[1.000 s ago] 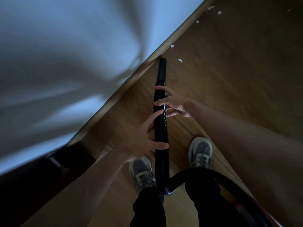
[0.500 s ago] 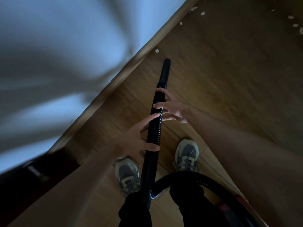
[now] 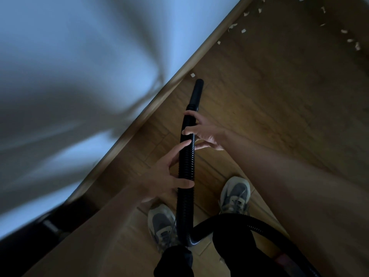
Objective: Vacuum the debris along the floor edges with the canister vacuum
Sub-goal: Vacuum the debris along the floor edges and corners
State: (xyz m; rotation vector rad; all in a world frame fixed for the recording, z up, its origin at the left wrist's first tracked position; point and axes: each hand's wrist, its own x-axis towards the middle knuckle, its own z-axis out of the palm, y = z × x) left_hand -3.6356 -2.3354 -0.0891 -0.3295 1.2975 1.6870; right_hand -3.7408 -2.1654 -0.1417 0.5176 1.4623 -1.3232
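Lengthwise through both hands [image 3: 163,176] [image 3: 207,134], black hose [image 3: 186,160]

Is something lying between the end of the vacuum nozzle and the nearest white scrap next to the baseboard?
Nothing visible does. Only bare wood floor separates the tip of the nozzle from the nearest scrap, which lies beside the baseboard.

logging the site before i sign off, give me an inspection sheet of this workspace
surface: wood floor, dimly lit
job's things: black hose; its nozzle points at a scrap beside the baseboard
clutter: pale scraps along the baseboard and further out
hands: left hand and right hand both grip the hose
cables: nothing seen
surroundings: white wall; dark object at lower left, unclear; shoes
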